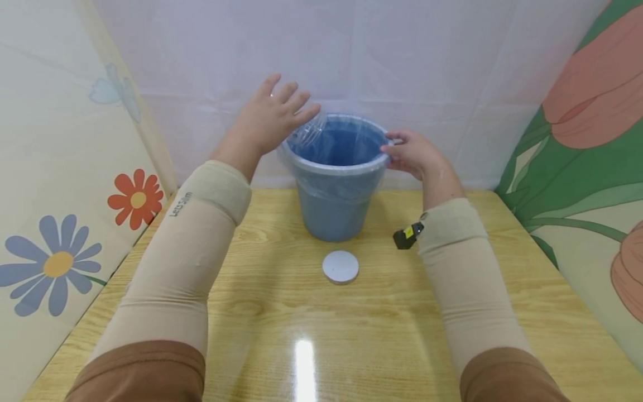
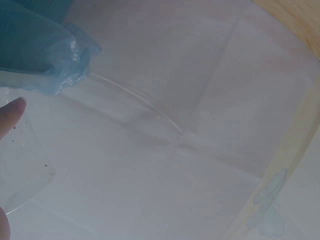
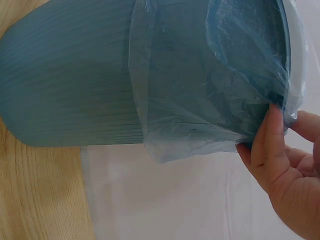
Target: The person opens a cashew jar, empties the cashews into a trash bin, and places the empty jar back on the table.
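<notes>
A blue trash can (image 1: 334, 215) stands on the table, lined with a clear plastic bag (image 3: 190, 110) folded down over its rim. My left hand (image 1: 268, 120) holds a clear plastic cup (image 1: 311, 131) tilted at the left side of the can's mouth. In the left wrist view, small dark specks show on the cup's (image 2: 30, 165) see-through wall, and only two fingertips appear at the image edge. On the opposite side, my right hand (image 1: 414, 156) pinches the can's rim together with the bag, thumb and fingers on either side of the edge.
A white round disc (image 1: 340, 266) lies on the wooden table (image 1: 271, 318) in front of the can. Behind it hangs a white cloth (image 1: 432, 61), and flower-painted panels (image 1: 582, 167) stand at both sides. A black strapped device (image 1: 407, 237) sits at my right wrist.
</notes>
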### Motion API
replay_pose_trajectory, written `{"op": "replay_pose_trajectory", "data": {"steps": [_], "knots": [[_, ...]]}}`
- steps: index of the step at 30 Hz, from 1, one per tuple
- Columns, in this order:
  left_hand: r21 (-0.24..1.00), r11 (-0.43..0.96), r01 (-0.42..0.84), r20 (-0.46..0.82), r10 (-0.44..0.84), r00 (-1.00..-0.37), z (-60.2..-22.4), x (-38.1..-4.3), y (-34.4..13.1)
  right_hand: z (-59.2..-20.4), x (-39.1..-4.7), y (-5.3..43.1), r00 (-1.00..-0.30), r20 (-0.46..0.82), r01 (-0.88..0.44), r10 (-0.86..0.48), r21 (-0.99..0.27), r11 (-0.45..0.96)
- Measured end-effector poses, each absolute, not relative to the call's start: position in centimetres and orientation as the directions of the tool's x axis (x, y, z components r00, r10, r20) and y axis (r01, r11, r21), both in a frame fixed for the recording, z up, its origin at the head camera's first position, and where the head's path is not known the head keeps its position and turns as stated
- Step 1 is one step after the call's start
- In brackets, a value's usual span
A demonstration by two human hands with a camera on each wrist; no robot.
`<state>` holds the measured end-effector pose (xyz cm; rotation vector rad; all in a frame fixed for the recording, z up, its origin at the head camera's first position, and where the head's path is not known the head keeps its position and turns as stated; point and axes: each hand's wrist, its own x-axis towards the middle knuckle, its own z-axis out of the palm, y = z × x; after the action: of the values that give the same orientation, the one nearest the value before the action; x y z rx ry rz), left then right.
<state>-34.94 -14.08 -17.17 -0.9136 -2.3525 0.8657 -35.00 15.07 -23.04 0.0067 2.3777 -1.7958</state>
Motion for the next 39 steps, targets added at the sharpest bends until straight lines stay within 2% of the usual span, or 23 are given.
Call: {"op": "replay_pose_trajectory", "data": {"steps": [7, 14, 19, 29, 34, 39], "knots": [[-0.682, 0.595, 0.425, 0.171, 0.695, -0.698, -17.4, -34.9, -14.2, -23.0, -35.0, 14.9, -0.987, -0.134, 0.104, -0.089, -0.954, 0.281], [-0.659, 0.618, 0.428, 0.213, 0.699, -0.682, -17.7, -35.0, -14.5, -23.0, -35.1, 14.9, -0.987, -0.134, 0.103, -0.093, -0.954, 0.281], [-0.577, 0.706, 0.411, 0.284, 0.645, -0.709, -17.7, -34.8, -15.0, -23.0, -35.2, 14.9, -0.987, -0.132, 0.102, -0.089, -0.954, 0.281], [-0.325, 0.875, 0.359, 0.421, 0.473, -0.774, -17.8, -34.3, -17.7, -23.0, -35.3, 14.8, -0.986, -0.142, 0.112, -0.086, -0.952, 0.286], [-0.079, 0.932, 0.354, 0.476, 0.347, -0.808, -18.5, -33.9, -18.9, -23.0, -35.5, 14.7, -0.987, -0.131, 0.102, -0.088, -0.955, 0.277], [0.184, 0.913, 0.363, 0.492, 0.234, -0.838, -19.3, -33.7, -19.8, -23.0, -35.5, 14.8, -0.988, -0.127, 0.098, -0.092, -0.959, 0.266]]}}
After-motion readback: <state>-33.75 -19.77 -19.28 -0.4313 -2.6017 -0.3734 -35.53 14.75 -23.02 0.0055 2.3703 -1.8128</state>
